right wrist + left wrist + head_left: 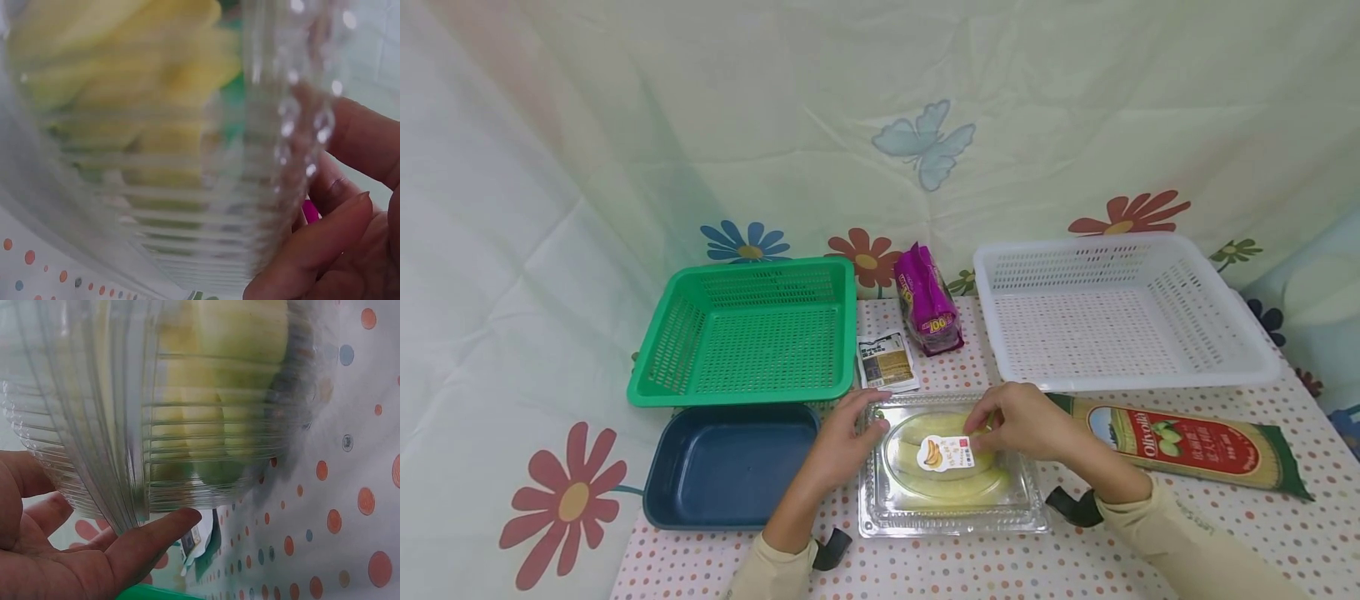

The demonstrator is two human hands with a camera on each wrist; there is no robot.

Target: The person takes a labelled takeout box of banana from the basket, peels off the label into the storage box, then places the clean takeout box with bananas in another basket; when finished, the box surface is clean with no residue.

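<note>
A clear plastic clamshell container (955,521) of bananas (925,425) rests on the table before me. Its lid carries a white label (945,452) with a banana picture. At the far left corner is my left hand (847,437); in the left wrist view its fingers (159,537) grip the container's rim from either side. My right hand (1018,421) reaches over the lid's right part, thumb and forefinger curled beside the label. In the right wrist view the fingers (325,240) lie around the beaded edge, partly hidden behind the plastic.
A green basket (741,396) and a dark blue tub (730,467) stand at the left. Behind the container lie a small white packet (887,362) and a purple bag (928,300). A white basket (1127,383) and a pack of spaghetti (1187,442) are at the right.
</note>
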